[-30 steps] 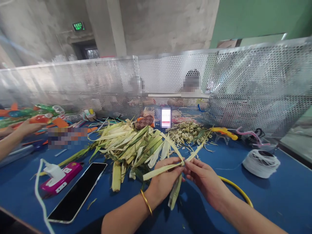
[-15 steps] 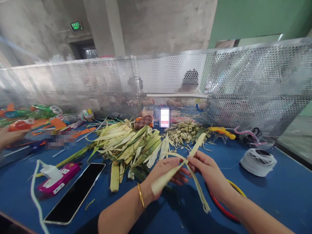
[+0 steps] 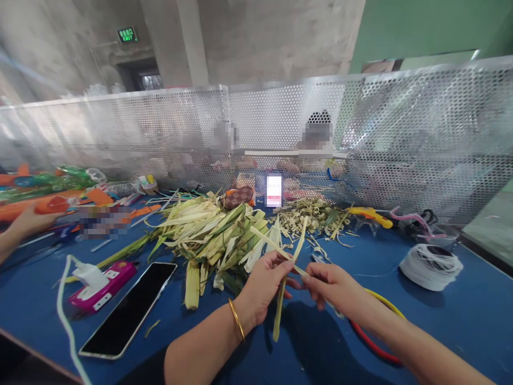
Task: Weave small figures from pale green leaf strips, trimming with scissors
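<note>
My left hand [image 3: 266, 283] pinches several crossed strips of pale corn husk [image 3: 277, 310] between thumb and fingers, and one strip hangs down below it. Close on its right, my right hand [image 3: 326, 283] has its thumb and fingertips closed on the end of another strip of the same husk. The strips meet just at my left fingertips; the crossing itself is partly covered. Behind my left hand lies a big heap of corn husks [image 3: 216, 230], yellow-green and loose. Farther back is a pile of small curled husk scraps [image 3: 308, 216].
A phone [image 3: 130, 310] and a magenta power strip [image 3: 102, 286] with a white cord lie left. On the right are a spool of white cord [image 3: 430, 267], a yellow glue gun [image 3: 371, 216] and a red-yellow hoop [image 3: 374, 342]. A co-worker's hand [image 3: 34, 219] holds an orange bottle. Perforated panels stand behind.
The husk strips have turned in my hands, and the broad strip end no longer lies over my left wrist. My right hand has moved lower to another strip end.
</note>
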Tool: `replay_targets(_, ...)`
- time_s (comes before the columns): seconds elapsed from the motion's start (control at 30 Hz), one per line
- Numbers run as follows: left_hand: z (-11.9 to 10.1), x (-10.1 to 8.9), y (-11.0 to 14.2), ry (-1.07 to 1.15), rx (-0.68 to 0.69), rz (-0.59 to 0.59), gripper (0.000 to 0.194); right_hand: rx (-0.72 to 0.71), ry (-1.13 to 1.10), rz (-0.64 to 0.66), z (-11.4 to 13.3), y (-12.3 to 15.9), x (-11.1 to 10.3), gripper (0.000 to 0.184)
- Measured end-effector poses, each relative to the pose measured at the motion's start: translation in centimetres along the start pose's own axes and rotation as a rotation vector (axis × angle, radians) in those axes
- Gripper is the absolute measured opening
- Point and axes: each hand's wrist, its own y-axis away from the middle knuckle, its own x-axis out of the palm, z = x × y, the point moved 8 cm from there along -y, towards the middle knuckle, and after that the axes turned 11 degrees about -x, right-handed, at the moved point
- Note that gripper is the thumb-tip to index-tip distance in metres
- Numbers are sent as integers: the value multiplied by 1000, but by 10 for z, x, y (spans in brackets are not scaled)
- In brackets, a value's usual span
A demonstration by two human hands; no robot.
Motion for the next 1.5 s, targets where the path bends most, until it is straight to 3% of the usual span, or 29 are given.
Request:
replay_targets(0.2,9,-4,-8,107,6,-37,30,-109,309,-21,17,9,10,32)
replay_targets(0.33,17,-8,-11,162,-36,-83,25,-370,686,-61,44,18,16,31)
replay_targets(0.53,18,0,-10,95,-90,37,27,-686,1055,-303,67,22,-8,23)
replay_targets(0.63,15,3,-8,20,-72,58,27,-759,1191,-206,60,16,-11,26)
replay_targets(0.77,14,7,-7,-84,-59,66,27,-692,1053,-25,52,11,-16,29)
replay_targets(0.87,16,12,-5,-159,-78,103,23,-602,667,40,55,10,-21,34)
replay_targets(0.97,20,19,1,-315,-89,148,17,-352,307,-26,41,3,-26,27)
replay_targets(1.07,28,29,6,-480,-85,209,22,-121,138,-94,19,-1,-20,29)
replay_targets(1.2,43,34,8,-524,-184,241,34,-62,7,-250,14,4,-17,27)
replay_targets(1.33,44,27,2,-318,-307,205,39,-281,412,-389,47,21,-27,21)
replay_targets(1.4,40,20,-2,-133,-350,160,38,-484,732,-371,68,31,-15,18)
replay_targets(1.5,37,9,-8,129,-381,79,32,-810,1177,-333,86,46,18,24)
